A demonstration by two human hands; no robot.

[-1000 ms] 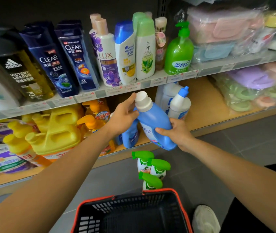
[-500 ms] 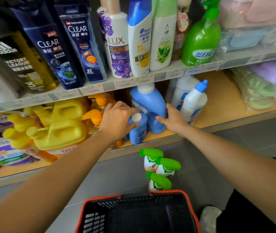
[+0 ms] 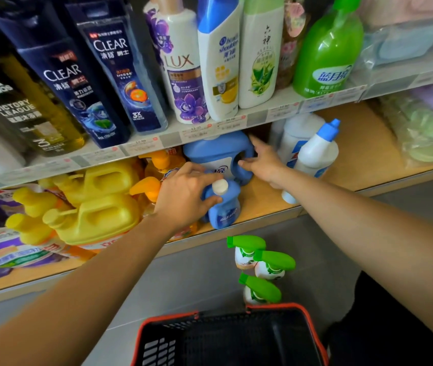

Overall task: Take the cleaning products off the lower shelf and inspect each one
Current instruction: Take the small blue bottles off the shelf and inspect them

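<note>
Your left hand (image 3: 183, 196) is curled around the neck of the small blue bottle (image 3: 223, 207), fingers (image 3: 210, 200) closed on it just under its white cap; the bottle stands at the near edge of the lower shelf (image 3: 355, 165). Your right hand (image 3: 265, 165) is spread open with nothing in it, fingertips at the handle of the large blue jug (image 3: 218, 157) standing just behind the small bottle.

Judging by how things lie, the job is mid-way at best. Three green-capped spray bottles (image 3: 260, 262) stand on the floor below the shelf, so they may count as taken off. The two blue containers, the white bottle with the blue nozzle (image 3: 315, 151) to the right, and the yellow jugs (image 3: 99, 207) and orange pump bottles (image 3: 154, 180) to the left remain on the shelf.

The upper shelf's price strip (image 3: 210, 130) overhangs the jug's top, so lift it out forward and low. The white bottle sits close beside your right wrist. The red-rimmed basket (image 3: 168, 320) lies nearest you.
</note>
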